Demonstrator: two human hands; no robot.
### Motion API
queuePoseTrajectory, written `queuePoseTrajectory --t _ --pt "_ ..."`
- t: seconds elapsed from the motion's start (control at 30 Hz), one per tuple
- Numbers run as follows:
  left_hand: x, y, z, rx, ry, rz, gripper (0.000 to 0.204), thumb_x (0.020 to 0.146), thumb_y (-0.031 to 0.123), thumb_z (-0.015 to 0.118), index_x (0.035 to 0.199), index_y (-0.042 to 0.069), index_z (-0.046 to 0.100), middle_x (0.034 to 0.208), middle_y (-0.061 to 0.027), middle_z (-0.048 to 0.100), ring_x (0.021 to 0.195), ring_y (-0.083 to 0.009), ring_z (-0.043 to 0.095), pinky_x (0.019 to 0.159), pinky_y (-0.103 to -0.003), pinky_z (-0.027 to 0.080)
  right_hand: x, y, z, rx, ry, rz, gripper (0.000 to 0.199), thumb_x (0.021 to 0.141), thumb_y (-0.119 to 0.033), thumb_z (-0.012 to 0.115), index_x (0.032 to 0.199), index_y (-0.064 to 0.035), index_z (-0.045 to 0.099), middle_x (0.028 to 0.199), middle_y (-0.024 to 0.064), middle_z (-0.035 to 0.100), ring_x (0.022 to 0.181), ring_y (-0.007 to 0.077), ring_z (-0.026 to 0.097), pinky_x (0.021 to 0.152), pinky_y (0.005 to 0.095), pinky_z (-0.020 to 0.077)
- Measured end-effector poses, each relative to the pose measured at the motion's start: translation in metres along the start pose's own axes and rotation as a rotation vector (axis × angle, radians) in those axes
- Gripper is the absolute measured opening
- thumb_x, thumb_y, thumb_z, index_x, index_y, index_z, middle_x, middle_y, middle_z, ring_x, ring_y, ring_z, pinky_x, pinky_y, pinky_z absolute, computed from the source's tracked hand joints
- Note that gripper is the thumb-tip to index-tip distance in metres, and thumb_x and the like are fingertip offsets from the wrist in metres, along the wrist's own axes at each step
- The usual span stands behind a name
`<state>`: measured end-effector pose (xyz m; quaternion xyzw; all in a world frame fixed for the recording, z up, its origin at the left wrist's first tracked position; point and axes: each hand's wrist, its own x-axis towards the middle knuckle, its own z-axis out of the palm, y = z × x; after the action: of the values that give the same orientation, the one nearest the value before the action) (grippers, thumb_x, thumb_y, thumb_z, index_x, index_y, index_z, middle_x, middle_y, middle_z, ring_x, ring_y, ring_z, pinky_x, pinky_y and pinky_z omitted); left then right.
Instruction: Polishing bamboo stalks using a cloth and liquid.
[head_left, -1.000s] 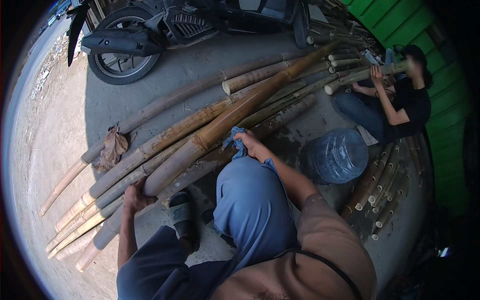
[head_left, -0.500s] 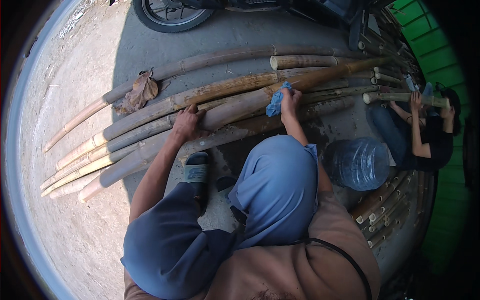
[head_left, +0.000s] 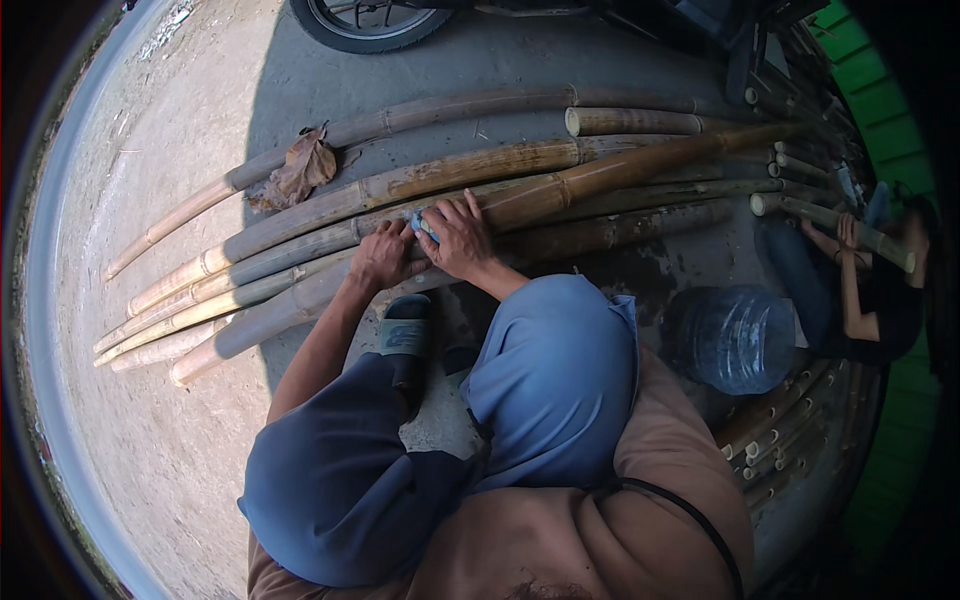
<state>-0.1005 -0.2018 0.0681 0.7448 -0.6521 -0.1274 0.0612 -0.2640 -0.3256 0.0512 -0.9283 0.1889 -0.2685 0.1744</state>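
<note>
A long bamboo pole [head_left: 620,167] runs across in front of my knees, pale at its near-left end and browner and wet-looking toward the far right. My left hand [head_left: 383,257] is wrapped round its middle. Right beside it, my right hand [head_left: 456,236] presses a crumpled blue cloth [head_left: 427,230] onto the pole; only a little of the cloth shows under the fingers. The two hands nearly touch. More bamboo poles [head_left: 330,212] lie alongside, just beyond and beneath this one.
A dry brown leaf [head_left: 305,170] rests by the farthest pole. At right stand a clear blue water jug [head_left: 730,338] and a seated person [head_left: 850,285] holding a short bamboo piece [head_left: 835,228]. Cut bamboo [head_left: 775,440] lies lower right; a motorcycle wheel [head_left: 370,22] stands at the back.
My right hand has slid the cloth leftward and nearer along the pole, up to my left hand. My left hand stays at about the same place on the pole. The view has shifted slightly.
</note>
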Motion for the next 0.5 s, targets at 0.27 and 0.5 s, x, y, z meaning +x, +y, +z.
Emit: queuePoseTrajectory --t 0.27,0.5 --pt "0.006 -0.01 -0.023 -0.103 -0.067 -0.009 0.091 0.085 0.07 0.075 0.146 0.005 0.057 0.126 -0.0244 0.066 0.12 -0.0445 0.065 0.099 -0.052 0.055 -0.004 0.167 -0.097 -0.385 0.304 0.073 0.029 0.1 -0.032 0.062 0.11 -0.0067 0.072 0.115 0.0128 0.067 0.122 0.0356 0.059 0.12 0.0629 0.0323" --pt "0.001 -0.013 -0.015 -0.146 0.049 0.026 0.085 0.088 0.065 0.075 0.144 0.004 0.054 0.129 -0.0234 0.065 0.12 -0.045 0.065 0.098 -0.053 0.055 0.006 0.174 -0.093 -0.343 0.458 0.067 0.02 0.091 -0.023 0.067 0.098 -0.004 0.066 0.109 0.0157 0.067 0.112 0.0399 0.06 0.106 0.0559 0.0458"
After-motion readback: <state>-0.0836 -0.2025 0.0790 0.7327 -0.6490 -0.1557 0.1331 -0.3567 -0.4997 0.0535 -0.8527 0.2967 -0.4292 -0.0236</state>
